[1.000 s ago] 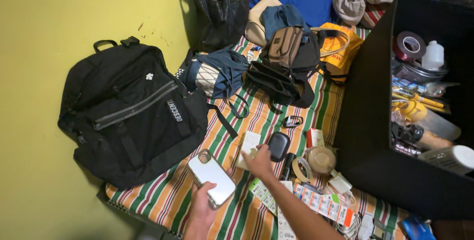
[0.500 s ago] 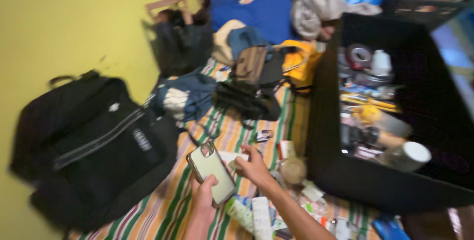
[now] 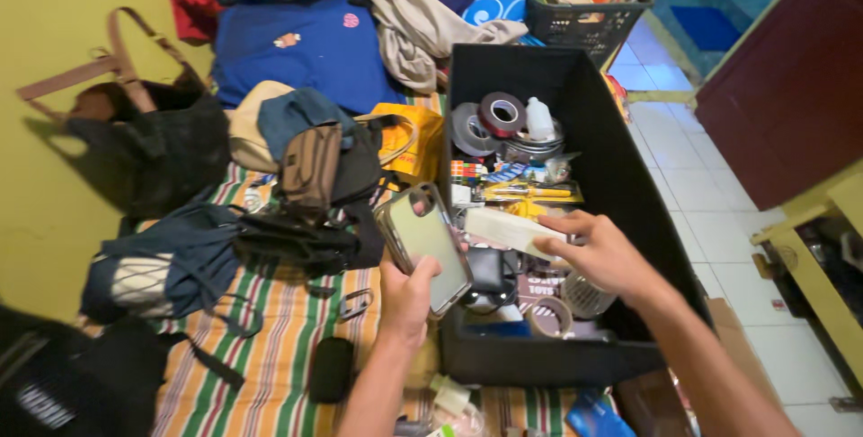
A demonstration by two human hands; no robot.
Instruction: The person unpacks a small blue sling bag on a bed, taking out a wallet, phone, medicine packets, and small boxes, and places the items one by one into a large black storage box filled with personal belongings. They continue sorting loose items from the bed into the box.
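Left hand [image 3: 406,298] gripping phone [image 3: 424,244], right hand [image 3: 600,253] over bin [image 3: 620,176]

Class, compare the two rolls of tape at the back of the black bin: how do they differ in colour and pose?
The grey tape roll is wider and leans back against the black bin's wall. The dark red-edged tape roll is smaller, propped in front, overlapping the grey one. Both stand on edge, showing open cores.

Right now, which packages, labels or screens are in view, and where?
Phone: left hand, dark reflective screen, pale case.
Flat white box: right hand, over the black bin.
Yellow packet: inside the bin, long.
Blue packet: bottom edge, by the bin.
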